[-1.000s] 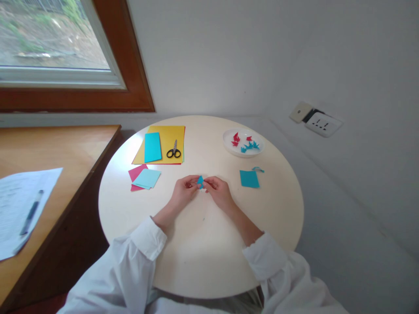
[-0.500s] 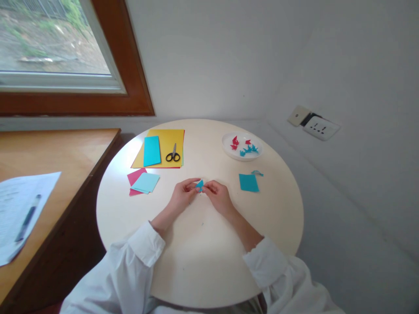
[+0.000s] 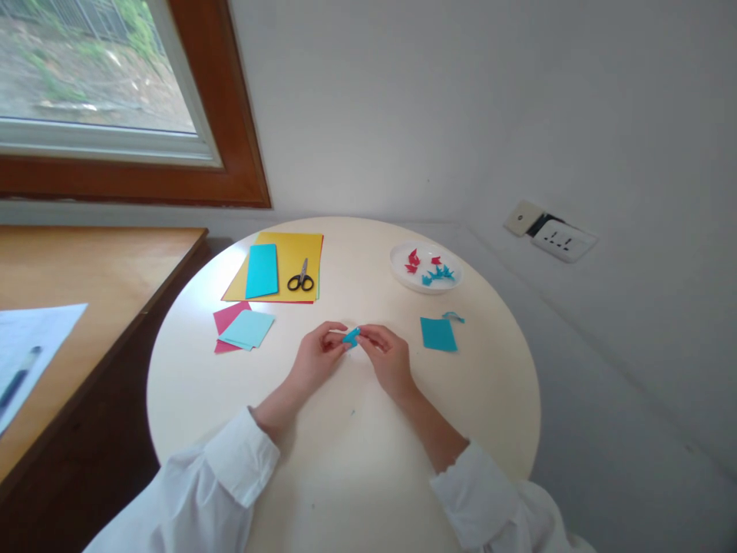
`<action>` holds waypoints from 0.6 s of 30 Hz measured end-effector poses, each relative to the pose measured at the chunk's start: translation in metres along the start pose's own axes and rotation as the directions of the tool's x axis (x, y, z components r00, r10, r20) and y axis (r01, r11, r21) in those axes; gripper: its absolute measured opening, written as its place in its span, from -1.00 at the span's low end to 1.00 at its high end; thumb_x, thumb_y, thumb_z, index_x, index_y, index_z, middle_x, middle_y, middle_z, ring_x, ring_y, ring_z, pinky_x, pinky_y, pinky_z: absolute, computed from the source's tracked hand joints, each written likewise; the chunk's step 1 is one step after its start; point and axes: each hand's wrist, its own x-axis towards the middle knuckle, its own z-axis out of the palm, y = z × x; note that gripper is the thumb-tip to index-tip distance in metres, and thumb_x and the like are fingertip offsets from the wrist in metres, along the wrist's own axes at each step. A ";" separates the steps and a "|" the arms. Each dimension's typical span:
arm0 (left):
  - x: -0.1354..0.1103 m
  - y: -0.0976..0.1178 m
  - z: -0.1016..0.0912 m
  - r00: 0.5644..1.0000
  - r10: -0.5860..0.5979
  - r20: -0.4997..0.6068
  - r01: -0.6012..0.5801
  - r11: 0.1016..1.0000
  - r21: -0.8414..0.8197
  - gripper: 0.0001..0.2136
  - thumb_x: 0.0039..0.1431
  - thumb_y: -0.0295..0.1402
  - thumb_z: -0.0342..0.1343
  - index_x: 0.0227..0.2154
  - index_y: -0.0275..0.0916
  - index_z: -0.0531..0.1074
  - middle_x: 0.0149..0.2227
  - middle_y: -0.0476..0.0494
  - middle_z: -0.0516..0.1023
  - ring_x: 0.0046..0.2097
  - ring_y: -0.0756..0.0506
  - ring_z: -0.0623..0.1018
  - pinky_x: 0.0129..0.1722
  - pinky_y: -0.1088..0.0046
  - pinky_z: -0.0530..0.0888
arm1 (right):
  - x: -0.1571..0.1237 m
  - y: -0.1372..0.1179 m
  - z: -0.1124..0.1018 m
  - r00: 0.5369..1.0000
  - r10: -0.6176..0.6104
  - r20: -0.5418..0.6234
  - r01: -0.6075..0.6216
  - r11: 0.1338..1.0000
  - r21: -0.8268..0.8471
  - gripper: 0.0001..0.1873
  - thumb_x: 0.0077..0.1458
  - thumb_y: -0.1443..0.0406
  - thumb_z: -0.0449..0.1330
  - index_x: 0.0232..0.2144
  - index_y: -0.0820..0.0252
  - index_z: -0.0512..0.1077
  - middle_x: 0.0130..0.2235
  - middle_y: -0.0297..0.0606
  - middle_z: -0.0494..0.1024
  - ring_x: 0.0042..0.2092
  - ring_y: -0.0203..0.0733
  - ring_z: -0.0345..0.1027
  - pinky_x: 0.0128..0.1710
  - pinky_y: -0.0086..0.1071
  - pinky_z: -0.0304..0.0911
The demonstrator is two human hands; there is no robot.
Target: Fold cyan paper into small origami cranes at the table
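Observation:
A small folded piece of blue paper (image 3: 351, 336) is held above the middle of the round table (image 3: 345, 461). My left hand (image 3: 319, 353) pinches its left side between thumb and fingers. On the other side, the fingertips of my right hand (image 3: 388, 355) close on its right edge. To the right lies a blue paper square (image 3: 438, 335) with a thin curled blue strip (image 3: 454, 316) behind it. Pale blue sheets (image 3: 249, 329) rest on pink paper (image 3: 229, 313) to the left of my hands.
A white dish (image 3: 426, 288) at the back right holds several small red and blue folded paper figures. Black-handled scissors (image 3: 301, 278) and a blue paper stack (image 3: 262, 270) lie on yellow paper (image 3: 291, 242). At left, a wooden desk (image 3: 127, 261) bears papers and a pen (image 3: 20, 376).
The blue paper has turned between my fingers and now looks flatter and narrower. Both hands still hold it. The whole view has shifted slightly.

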 end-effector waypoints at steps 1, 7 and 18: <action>-0.001 -0.001 0.000 1.000 0.018 0.000 -0.018 1.000 0.014 -0.75 -0.06 -0.32 0.20 -0.31 -0.27 0.37 -0.42 -0.15 0.61 -0.36 -0.07 0.56 -0.37 0.46 0.41 | 0.000 -0.001 0.000 1.000 -0.008 0.001 0.008 1.000 0.003 -0.86 -0.10 0.28 0.24 -0.39 0.17 0.50 -0.35 -0.25 0.57 -0.28 -0.20 0.45 -0.28 -0.34 0.37; -0.002 0.001 0.000 0.997 0.074 0.010 -0.075 0.994 0.078 -0.79 -0.01 -0.36 0.13 -0.27 -0.26 0.37 -0.34 -0.19 0.60 -0.26 -0.13 0.58 -0.28 0.38 0.46 | -0.002 -0.008 -0.003 0.997 -0.075 0.011 0.075 0.997 0.009 -0.91 -0.08 0.30 0.24 -0.43 0.15 0.49 -0.36 -0.27 0.54 -0.27 -0.21 0.43 -0.27 -0.34 0.36; -0.004 0.007 0.000 0.988 0.155 0.006 -0.154 0.974 0.166 -0.88 0.00 -0.42 0.10 -0.35 -0.25 0.36 -0.39 -0.11 0.55 -0.32 -0.07 0.55 -0.31 0.43 0.45 | 0.001 -0.006 -0.002 0.997 0.015 0.074 -0.028 0.983 0.181 -0.88 -0.15 0.30 0.28 -0.46 0.16 0.45 -0.41 -0.31 0.55 -0.31 -0.23 0.45 -0.18 -0.29 0.37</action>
